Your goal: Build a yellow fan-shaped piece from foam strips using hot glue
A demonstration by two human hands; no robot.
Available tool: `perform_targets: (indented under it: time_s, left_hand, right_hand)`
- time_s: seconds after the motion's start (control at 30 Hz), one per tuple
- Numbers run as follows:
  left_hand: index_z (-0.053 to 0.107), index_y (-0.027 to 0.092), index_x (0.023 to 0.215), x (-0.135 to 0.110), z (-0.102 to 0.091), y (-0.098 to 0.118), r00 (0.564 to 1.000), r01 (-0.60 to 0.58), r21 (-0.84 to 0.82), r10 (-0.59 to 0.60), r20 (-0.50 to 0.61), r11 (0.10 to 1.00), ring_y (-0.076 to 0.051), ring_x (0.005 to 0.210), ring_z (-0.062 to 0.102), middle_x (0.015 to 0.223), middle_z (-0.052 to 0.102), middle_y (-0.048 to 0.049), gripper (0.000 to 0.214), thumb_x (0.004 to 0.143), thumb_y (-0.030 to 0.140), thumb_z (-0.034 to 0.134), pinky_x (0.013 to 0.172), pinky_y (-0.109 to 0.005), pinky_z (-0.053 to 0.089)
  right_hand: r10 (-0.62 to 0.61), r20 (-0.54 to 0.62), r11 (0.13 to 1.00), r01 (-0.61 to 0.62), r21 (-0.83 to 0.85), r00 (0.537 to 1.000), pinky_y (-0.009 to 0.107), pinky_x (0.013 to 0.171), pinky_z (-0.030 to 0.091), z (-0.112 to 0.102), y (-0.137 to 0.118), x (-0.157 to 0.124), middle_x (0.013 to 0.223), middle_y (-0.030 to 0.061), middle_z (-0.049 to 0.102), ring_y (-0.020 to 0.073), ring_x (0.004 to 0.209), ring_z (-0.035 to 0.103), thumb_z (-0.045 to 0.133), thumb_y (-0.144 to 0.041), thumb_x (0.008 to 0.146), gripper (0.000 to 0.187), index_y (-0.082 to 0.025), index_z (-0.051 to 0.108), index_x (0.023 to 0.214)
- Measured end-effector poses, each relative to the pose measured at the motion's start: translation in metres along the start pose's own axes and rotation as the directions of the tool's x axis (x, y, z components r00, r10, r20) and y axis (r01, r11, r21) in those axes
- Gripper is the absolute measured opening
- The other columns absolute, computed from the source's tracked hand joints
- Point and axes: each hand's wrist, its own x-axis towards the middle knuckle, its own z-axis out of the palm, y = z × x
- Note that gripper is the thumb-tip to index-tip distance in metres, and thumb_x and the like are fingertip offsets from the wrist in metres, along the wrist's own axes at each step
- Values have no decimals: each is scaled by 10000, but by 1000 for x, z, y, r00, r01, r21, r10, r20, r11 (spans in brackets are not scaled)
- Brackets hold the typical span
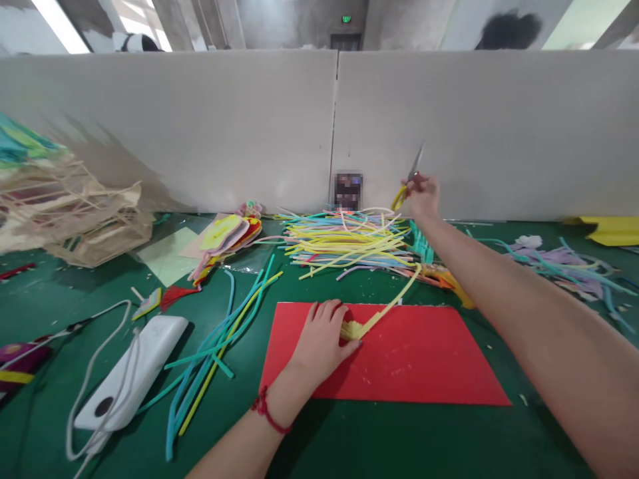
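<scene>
Yellow strip (384, 312) on red sheet (424, 362); scissors (417, 161) raised.
Left hand (322, 336) holds strip's bunched end; right hand (424, 196) grips scissors (blades up). Strip bundle (344, 243) lies between sheet and partition (449, 113); white device (152, 342) lies left.

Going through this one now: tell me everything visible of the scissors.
The scissors have grey, metallic-looking blades and a yellow handle that looks like plastic. The person's right grip holds them near the handle, partly covering it. They show against the pale partition, tilted, tips up and slightly toward picture right, handle down and left. Blur leaves it unclear whether the blades are fully closed.
</scene>
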Motion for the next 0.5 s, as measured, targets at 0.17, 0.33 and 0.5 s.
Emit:
perform_targets:
  time_s: [0.17, 0.33, 0.5]
  left_hand:
    - [542, 180, 1087, 0, 1, 1, 997, -70, 32, 71, -28, 997, -288, 1248, 449, 1313, 511, -121, 437, 731, 360, 722, 1084, -516, 310]
    - [559, 184, 1021, 2, 0, 2, 993, -94, -27, 92, -80, 995, -239, 1103, 533, 1162, 582, -85, 309, 778, 330, 681, 982, -427, 420]
    - [569, 142, 990, 2, -4, 3, 994, 90, 33, -87, -70, 995, -264, 983, 541, 1019, 575, -97, 295, 817, 374, 621, 852, -418, 461]
  right_hand:
    - [275, -124, 852, -182, 491, 953, 216, 623, 397, -4, -50, -27, 633, -82, 507, 61, 571, 509, 482, -101, 857, 167, -233, 390, 815]
    - [285, 251, 661, -380, 647, 925, 211, 551, 426, -18, -94, -123, 651, -52, 540, 82, 581, 534, 666, -324, 763, 236, -212, 461, 732]
    - [519, 381, 576, -643, 505, 765, 183, 369, 301, -42, -99, -204, 611, -48, 566, 52, 406, 398, 754, -292, 641, 301, -210, 480, 737]
